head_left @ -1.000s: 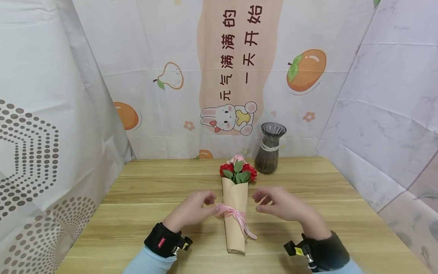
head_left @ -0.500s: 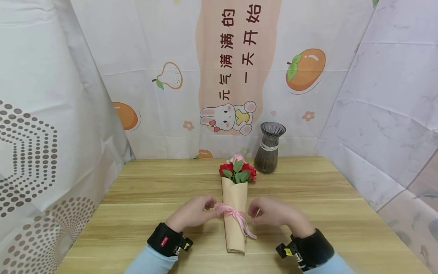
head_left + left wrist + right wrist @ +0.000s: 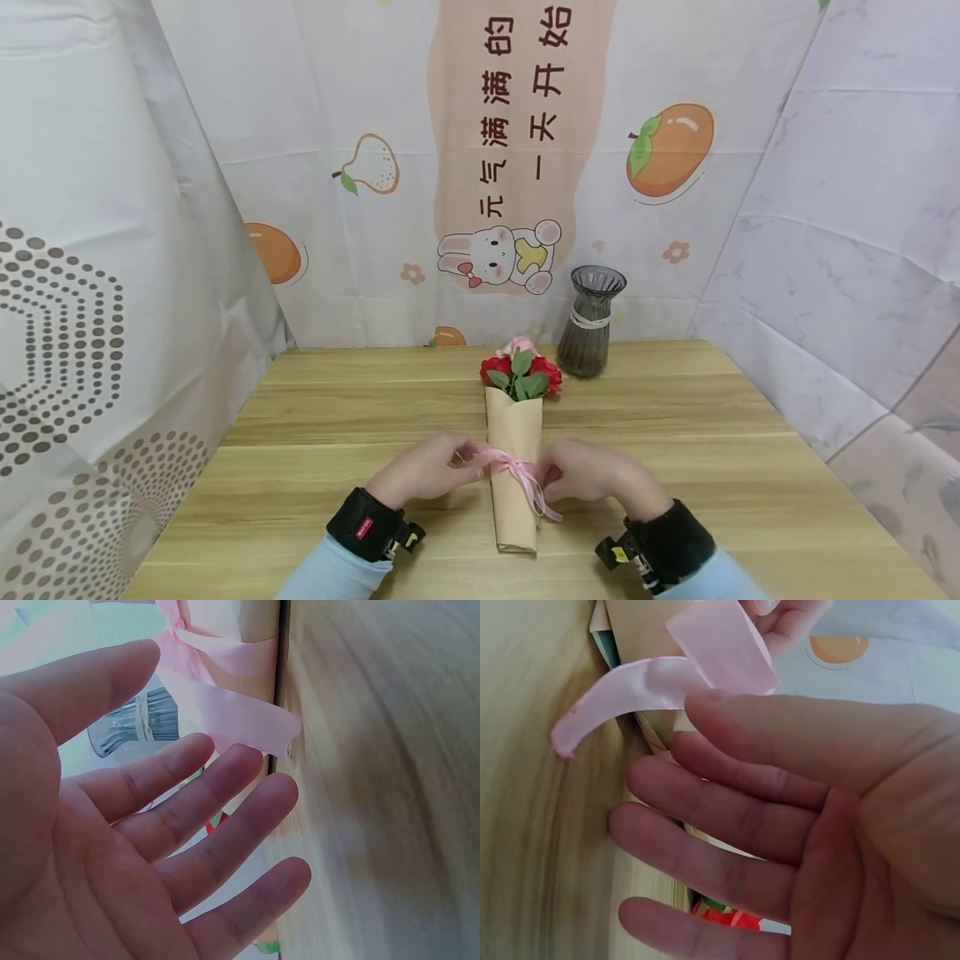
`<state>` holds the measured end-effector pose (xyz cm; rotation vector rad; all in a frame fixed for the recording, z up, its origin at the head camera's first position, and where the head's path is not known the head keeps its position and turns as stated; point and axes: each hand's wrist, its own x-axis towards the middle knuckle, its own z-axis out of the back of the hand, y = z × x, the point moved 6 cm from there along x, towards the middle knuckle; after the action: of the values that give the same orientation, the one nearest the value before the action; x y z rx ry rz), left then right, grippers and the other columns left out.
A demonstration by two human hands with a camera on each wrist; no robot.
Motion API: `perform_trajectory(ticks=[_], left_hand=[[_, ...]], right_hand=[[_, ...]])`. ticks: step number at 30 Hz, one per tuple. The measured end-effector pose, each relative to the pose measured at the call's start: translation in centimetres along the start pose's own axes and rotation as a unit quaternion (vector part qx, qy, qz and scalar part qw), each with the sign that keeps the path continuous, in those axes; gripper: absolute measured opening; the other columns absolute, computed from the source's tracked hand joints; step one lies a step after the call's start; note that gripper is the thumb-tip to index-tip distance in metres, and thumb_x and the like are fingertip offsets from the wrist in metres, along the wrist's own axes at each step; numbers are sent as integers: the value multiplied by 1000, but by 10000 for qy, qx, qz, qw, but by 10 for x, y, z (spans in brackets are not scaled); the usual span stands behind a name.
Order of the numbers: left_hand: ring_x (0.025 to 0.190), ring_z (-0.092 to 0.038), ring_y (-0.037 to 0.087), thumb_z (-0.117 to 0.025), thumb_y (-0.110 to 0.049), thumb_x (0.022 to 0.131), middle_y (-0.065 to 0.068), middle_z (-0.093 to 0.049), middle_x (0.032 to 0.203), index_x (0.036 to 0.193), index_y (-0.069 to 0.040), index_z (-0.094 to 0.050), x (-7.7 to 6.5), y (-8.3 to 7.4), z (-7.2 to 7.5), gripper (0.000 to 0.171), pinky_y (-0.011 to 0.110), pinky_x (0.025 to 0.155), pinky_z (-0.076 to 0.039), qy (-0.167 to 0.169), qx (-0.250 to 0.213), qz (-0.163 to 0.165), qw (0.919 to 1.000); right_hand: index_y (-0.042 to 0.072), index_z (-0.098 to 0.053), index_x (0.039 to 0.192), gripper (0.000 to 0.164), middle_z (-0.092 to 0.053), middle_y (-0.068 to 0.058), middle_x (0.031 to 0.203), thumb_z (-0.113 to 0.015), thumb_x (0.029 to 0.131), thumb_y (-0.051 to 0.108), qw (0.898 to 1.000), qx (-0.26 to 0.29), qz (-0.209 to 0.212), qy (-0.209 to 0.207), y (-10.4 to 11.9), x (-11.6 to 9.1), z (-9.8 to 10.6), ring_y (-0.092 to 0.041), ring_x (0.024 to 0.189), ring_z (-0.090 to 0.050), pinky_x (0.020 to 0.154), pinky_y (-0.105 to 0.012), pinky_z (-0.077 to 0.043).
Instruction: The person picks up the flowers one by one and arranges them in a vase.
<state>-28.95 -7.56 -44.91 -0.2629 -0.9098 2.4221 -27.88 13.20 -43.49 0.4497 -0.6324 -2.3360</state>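
Wrapped in tan paper (image 3: 513, 429), a bouquet of red and pink roses (image 3: 546, 375) lies on the table with its flowers pointing away. A pink ribbon (image 3: 516, 468) is tied in a bow round its middle. My left hand (image 3: 427, 468) is at the bouquet's left side, fingers loosely bent and thumb apart; in the left wrist view a ribbon end (image 3: 240, 718) lies close past the fingertips. On the other side, my right hand (image 3: 588, 472) has its fingers against the paper's edge. The right wrist view shows its thumb tip right at a ribbon loop (image 3: 724, 645), fingers spread.
A smoky ribbed glass vase (image 3: 588, 337) with white string round its neck stands at the back of the wooden table (image 3: 337, 400). Behind it hangs a printed cloth (image 3: 375, 275), with more cloth on both sides.
My right hand has come left and slightly nearer me, from apart to the bouquet's right edge. The left hand has edged right toward the ribbon. The bouquet stays in place.
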Motion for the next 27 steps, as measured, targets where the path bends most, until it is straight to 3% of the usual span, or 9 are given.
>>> perform_trajectory(ticks=[10,20,27], left_hand=[[87,-59,8,-73,-30,95,-13,-66,97,114,-18,-71,1,-1,-6,23,30,78,-50,132,-95,-21,9999],[73,-58,10,-73,-20,93,-10,-65,86,116,-20,-71,-1,-11,-9,23,26,63,-48,328,-351,-206,9986],[68,-56,9,-75,-17,90,-9,-64,81,102,-20,-69,0,-11,-12,13,24,58,-44,389,-387,-166,9984]], right_hand=[[19,-71,80,11,-59,14,71,-76,84,11,9997,-238,52,-86,4,3,-2,-3,65,-52,65,-27,-46],[23,-63,72,20,-52,12,63,-80,83,18,9992,-181,-274,-223,6,4,-5,-6,59,-47,57,-27,-39],[21,-61,70,24,-49,11,63,-80,84,15,9995,-96,-212,-202,6,6,-7,-5,59,-45,56,-26,-36]])
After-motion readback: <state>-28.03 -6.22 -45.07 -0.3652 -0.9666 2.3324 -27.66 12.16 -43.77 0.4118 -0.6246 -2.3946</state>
